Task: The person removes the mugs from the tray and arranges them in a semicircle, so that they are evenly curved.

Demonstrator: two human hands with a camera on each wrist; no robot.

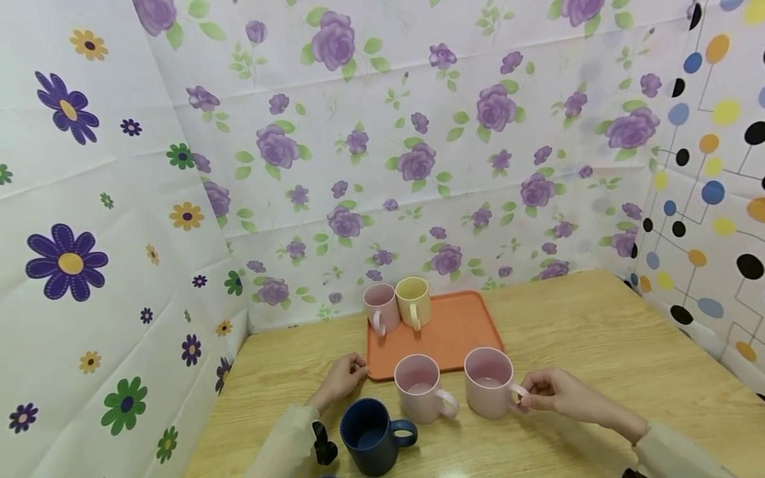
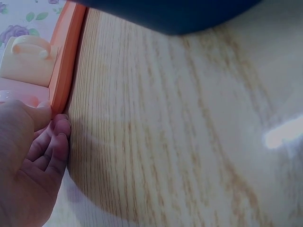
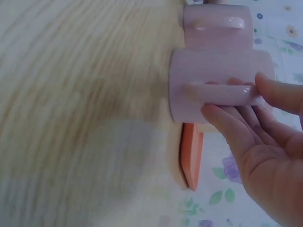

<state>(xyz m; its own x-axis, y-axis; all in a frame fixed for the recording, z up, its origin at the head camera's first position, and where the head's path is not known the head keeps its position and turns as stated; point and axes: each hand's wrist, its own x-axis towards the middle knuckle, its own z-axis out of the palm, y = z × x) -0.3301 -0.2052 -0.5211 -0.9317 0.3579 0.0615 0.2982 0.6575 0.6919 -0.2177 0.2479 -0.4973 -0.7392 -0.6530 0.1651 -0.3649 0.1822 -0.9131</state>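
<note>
With fingers curled at its handle, my right hand [image 1: 558, 395] holds a pink mug [image 1: 485, 397] that stands upright by the front edge of an orange tray [image 1: 457, 332]. The right wrist view shows thumb and fingers about the handle [image 3: 225, 94]. My left hand [image 1: 342, 378] grips the tray's front left corner. In the left wrist view its thumb lies over the tray rim [image 2: 61, 90], with the fingers against the outer side. Another pink mug [image 1: 417, 401] stands between the hands, its handle to the right. A dark blue mug [image 1: 372, 451] stands nearer me, beside my left forearm.
On the tray's back left part a pink mug [image 1: 382, 312] and a yellow mug [image 1: 418, 309] stand side by side, handles facing me. The wooden table [image 1: 574, 318] meets a flowered cloth [image 1: 382, 133] behind and patterned cloths at both sides.
</note>
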